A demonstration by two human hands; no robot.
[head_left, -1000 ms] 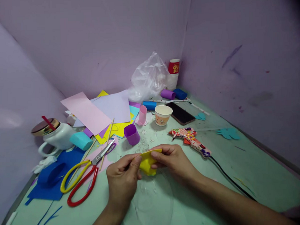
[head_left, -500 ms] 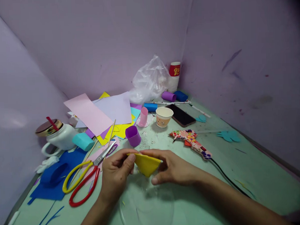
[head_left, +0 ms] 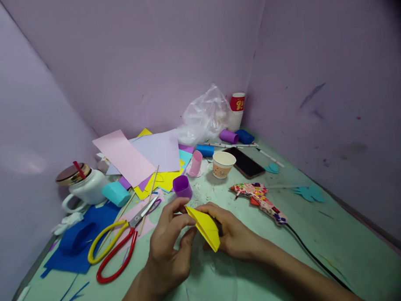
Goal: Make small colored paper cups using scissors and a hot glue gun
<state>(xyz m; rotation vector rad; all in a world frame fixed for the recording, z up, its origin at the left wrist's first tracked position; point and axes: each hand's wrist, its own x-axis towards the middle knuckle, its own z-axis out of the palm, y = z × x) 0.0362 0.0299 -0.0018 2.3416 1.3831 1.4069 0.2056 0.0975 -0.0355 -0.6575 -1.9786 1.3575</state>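
1. Yellow folded piece of thin sheet material [head_left: 205,227], 1 item: held above the worktop [head_left: 290,261], tilted, its upper left corner pointing at the left fingers. Shaping appears under way; whether any seam is fixed cannot be told.
2. Right hand [head_left: 234,230]: fingers closed on the yellow folded piece from its far right side.
3. Left hand [head_left: 172,239]: fingers bent, tips at the piece's left edge, thumb lower down; whether they grip cannot be told.
4. Formed hollow pieces, judged done: 1 open-topped purple cup-like piece [head_left: 182,187], just beyond the left hand; 1 pink upright tube [head_left: 196,164] on a round pink base; 1 light-blue piece [head_left: 116,194] near the white jar-shaped mug [head_left: 91,187]; 1 blue tube [head_left: 205,150], 1 purple tube [head_left: 229,136] and 1 dark-blue tube [head_left: 244,136], all 3 lying at the back.
5. Flat stock, judged unworked: 1 pale pink rectangular sheet [head_left: 126,157] over 1 lavender sheet [head_left: 159,152].
6. Cut parts lying loose: turquoise flat shapes [head_left: 309,193] at right; thin blue strips [head_left: 74,297] at front left.
7. Tools, both out of hand: 1 pair of scissors with yellow and red handles [head_left: 138,216], blades slightly parted; 1 floral-patterned glue gun [head_left: 259,200], black cord attached, lying on its side.
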